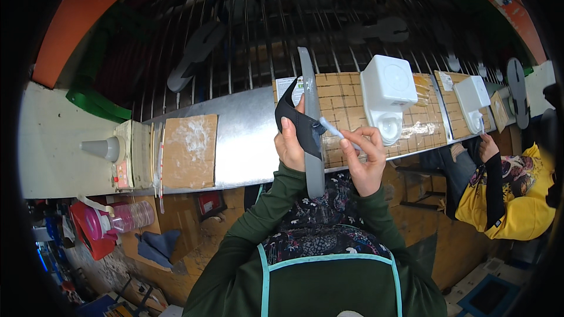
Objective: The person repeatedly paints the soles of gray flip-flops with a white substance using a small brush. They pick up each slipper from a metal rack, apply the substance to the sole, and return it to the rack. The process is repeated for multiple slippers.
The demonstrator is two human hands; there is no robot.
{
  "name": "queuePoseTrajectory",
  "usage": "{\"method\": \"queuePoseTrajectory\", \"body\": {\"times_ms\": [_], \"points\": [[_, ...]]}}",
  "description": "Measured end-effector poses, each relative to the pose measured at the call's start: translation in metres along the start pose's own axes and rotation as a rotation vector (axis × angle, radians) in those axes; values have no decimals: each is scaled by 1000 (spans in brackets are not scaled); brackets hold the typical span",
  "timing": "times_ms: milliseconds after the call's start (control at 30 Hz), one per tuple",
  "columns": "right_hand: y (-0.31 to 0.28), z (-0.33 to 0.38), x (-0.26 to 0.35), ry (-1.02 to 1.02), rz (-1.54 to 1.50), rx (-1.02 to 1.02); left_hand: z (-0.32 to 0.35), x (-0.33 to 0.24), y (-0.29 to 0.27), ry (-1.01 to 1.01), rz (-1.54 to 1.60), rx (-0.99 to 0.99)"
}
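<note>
Brush at work on a grey-and-black sandal [304, 134]

From where I stand, the sandal is at the middle of the frame, held up in front of the bench [249, 135], its grey sole [315, 182] turned nearly edge-on and close to upright. The black strap [294, 118] bulges out to the left of it.

I take the step in hand to be brushing something onto the strap where it meets the sole; a dark, shiny patch shows just there. What the liquid is, I can't tell. The next move seems to call for a steady sandal and short, light strokes along that join, with care not to smear the grey.

The left hand [290, 145] is closed around the strap, thumb pressed on its outer face, a fingertip showing behind. The right hand [365, 159] pinches a slim pale brush [332, 127] between thumb and fingers, loosely curled, like someone holding a pen. The brush tip is at the patch; whether it touches, I can't be sure.

Right of centre stands a white plastic tub [390, 82] with a small cup at its foot.
</note>
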State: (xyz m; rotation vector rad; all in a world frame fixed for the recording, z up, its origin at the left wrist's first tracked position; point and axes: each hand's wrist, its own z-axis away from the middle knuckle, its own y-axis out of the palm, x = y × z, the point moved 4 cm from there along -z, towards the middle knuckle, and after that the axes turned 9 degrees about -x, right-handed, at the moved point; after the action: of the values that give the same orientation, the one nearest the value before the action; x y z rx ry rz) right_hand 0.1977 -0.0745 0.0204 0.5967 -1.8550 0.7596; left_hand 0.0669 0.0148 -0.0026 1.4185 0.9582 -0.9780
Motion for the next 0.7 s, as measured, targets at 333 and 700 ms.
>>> {"method": "queuePoseTrajectory", "body": {"times_ms": [333,700], "points": [[-7,-21,21,-496,332,-152,0,-2,-4,90,-120,32],[-13,-24,17,-481,324,53,-3,-10,-1,40,-48,90]]}}
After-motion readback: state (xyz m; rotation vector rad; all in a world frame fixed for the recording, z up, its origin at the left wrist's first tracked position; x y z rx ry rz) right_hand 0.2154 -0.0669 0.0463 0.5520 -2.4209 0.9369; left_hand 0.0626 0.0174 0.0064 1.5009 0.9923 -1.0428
